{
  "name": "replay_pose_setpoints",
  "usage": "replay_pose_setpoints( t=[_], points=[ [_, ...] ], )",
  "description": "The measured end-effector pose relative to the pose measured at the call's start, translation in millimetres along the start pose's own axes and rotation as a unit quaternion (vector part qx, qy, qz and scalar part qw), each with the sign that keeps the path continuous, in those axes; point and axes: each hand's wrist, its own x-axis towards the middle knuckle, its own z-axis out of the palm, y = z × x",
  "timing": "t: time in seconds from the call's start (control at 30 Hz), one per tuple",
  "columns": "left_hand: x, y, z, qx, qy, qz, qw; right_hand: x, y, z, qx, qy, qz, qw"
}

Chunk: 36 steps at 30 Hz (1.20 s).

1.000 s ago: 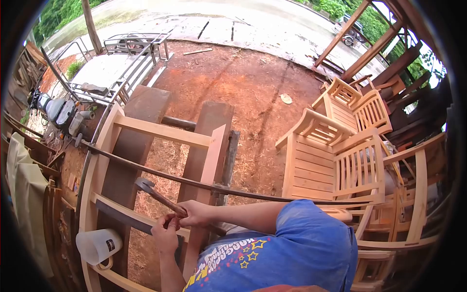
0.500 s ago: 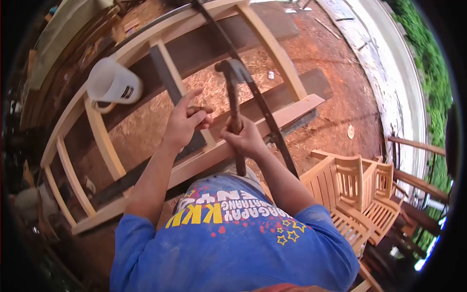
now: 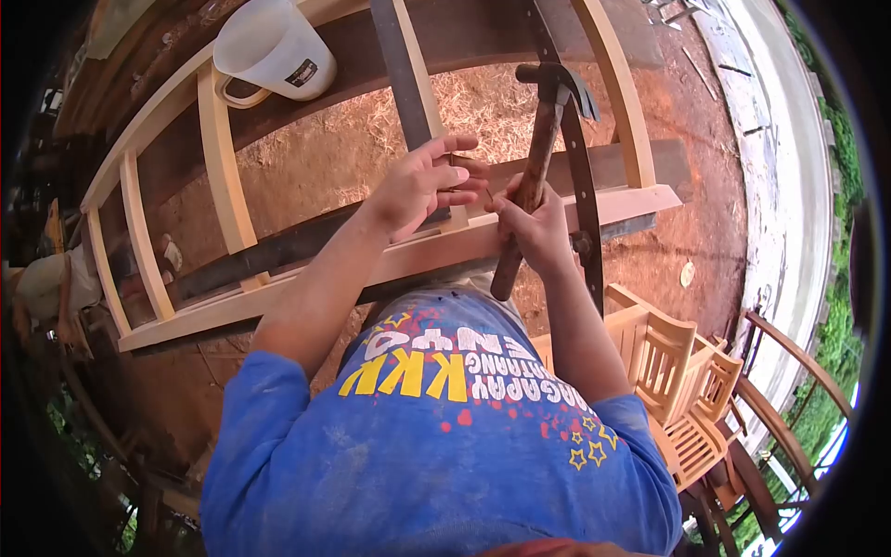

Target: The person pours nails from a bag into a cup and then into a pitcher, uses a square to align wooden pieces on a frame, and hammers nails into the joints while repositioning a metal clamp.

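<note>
My right hand (image 3: 538,227) is wrapped around the wooden handle of a claw hammer (image 3: 540,153). The hammer stands head up, its metal head away from my body. My left hand (image 3: 422,186) is just left of it, above the near rail of the wooden frame (image 3: 362,269). Its index finger is stretched out, while the thumb presses against the other fingers. Something thin and small shows between the two hands, too fine to name. A dark metal bar (image 3: 583,186) with holes crosses the frame beside the hammer.
A translucent plastic pitcher (image 3: 311,56) sits on the frame's far left part. Wooden chairs (image 3: 664,362) stand at the right. Reddish ground with wood shavings (image 3: 316,148) shows through the frame. A pale concrete strip (image 3: 789,139) runs along the right. Another person (image 3: 56,288) is at the far left.
The view has shifted, so the frame and pitcher sit differently in it. My hands have come closer together, and the left hand's fingers have spread somewhat. The hammer stays in my right hand.
</note>
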Motion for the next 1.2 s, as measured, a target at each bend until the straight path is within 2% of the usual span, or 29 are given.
replay_pose_setpoints(
  t=[0.03, 0.13, 0.17, 0.27, 0.43, 0.57, 0.83, 1.0, 1.2],
  points=[
    [0.7, -2.4, 1.9, 0.0, 0.014, -0.011, 1.0, -1.0, 1.1, -0.6, 0.001, 0.001, -0.001, 1.0],
    [4.0, -13.2, 7.6, 0.193, 0.021, -0.01, 0.981, 0.7, 7.9, -2.3, 0.03, -0.001, -0.013, 0.999],
    [6.1, -22.3, 7.2, 0.202, 0.032, 0.013, 0.979, -1.1, 7.7, -2.3, 0.024, 0.005, -0.007, 1.0],
    [6.0, -18.8, 17.1, 0.262, -0.002, -0.042, 0.964, -2.4, 4.7, -2.6, 0.016, 0.014, 0.002, 1.0],
    [17.2, -26.2, 10.1, 0.212, 0.048, -0.012, 0.976, 1.8, 3.5, 1.9, 0.016, 0.02, 0.005, 1.0],
    [35.5, 7.6, -0.7, 0.097, 0.114, 0.097, 0.984, 1.5, -3.3, 2.5, -0.01, 0.022, 0.013, 1.0],
    [64.5, 93.8, -47.9, 0.027, 0.179, 0.197, 0.963, 3.5, -1.2, 1.0, -0.019, 0.016, 0.044, 0.999],
    [82.5, 119.2, -57.4, -0.008, 0.144, 0.24, 0.96, 4.5, -4.2, 0.7, -0.034, 0.009, 0.048, 0.998],
    [84.7, 117.0, -59.5, 0.005, 0.128, 0.219, 0.967, 4.9, -3.3, -0.6, -0.031, 0.005, 0.047, 0.998]
  ],
)
